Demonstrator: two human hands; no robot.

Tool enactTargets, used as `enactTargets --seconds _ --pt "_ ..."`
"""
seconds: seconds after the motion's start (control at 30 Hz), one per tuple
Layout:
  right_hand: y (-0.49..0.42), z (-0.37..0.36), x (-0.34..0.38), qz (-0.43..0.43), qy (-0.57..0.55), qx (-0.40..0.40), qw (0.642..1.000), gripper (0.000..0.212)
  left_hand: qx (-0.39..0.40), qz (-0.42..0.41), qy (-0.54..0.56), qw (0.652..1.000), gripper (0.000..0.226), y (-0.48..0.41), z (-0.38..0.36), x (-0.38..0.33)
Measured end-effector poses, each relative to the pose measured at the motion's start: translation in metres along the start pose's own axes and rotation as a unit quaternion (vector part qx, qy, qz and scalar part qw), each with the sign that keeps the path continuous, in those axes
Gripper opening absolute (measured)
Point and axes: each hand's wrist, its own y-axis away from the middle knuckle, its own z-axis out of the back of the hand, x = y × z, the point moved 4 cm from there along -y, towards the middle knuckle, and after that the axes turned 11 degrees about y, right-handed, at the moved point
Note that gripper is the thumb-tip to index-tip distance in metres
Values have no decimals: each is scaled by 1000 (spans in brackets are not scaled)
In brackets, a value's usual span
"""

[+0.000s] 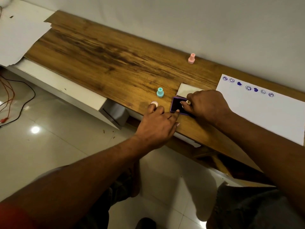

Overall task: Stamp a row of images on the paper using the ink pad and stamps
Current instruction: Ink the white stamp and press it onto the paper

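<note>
Both forearms bare, stretched forward and converging from the lower corners. Left hand [158, 123] palm down, fingers spread, index finger extended with its tip touching a surface ahead, thumb side reaching out to the left. Right hand [207, 105] knuckles up, wrist slightly bent, fingers curled inward and pinched around something small and pale. The 2 hands close together, the left index tip just beside the right fingertips.

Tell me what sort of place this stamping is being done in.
Probably a room in a home: a low wooden bench against a plain wall, a glossy tiled floor, and loose cables trailing on it.
</note>
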Motion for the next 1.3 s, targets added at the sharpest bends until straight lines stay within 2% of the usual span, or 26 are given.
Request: enactTargets --seconds 0.17,0.27,0.37,0.43,0.47,0.57,0.67,0.77,0.9,1.03,1.17,1.3 --pt "-2 -1 0 4 -8 11 1000 59 22 6 3 1000 58 0 -3 1" --pt "-6 29 -8 -24 6 -10 1000 55 19 1 1 1000 56 0 -1 0" --pt "-7 89 -32 -92 -16 -114 989 47 20 -2 0 1000 56 0 -4 1" --pt "-4 100 -32 -117 2 -165 979 47 20 -3 2 1000 57 0 -5 2" --pt "-4 91 -23 -101 9 -140 985 50 16 -5 1 1000 57 1 -5 2" --pt "2 26 18 -32 48 42 997 47 6 -9 -3 1000 56 1 -5 3" --pt "4 13 25 -6 105 74 992 36 -3 -6 0 1000 56 1 -7 4" --pt "4 14 30 -31 143 112 983 29 -13 -9 4 1000 55 2 -6 1" --pt "3 12 34 -42 125 153 979 27 -14 1 23 1000 54 2 -4 -3" --pt "5 23 33 -23 115 125 985 28 6 6 22 1000 56 2 5 -9" --pt "11 24 21 -65 18 110 992 51 64 33 -1 997 61 -7 14 -15" --pt "28 29 0 -131 -10 6 991 54 68 31 -51 996 62 -10 19 -20"
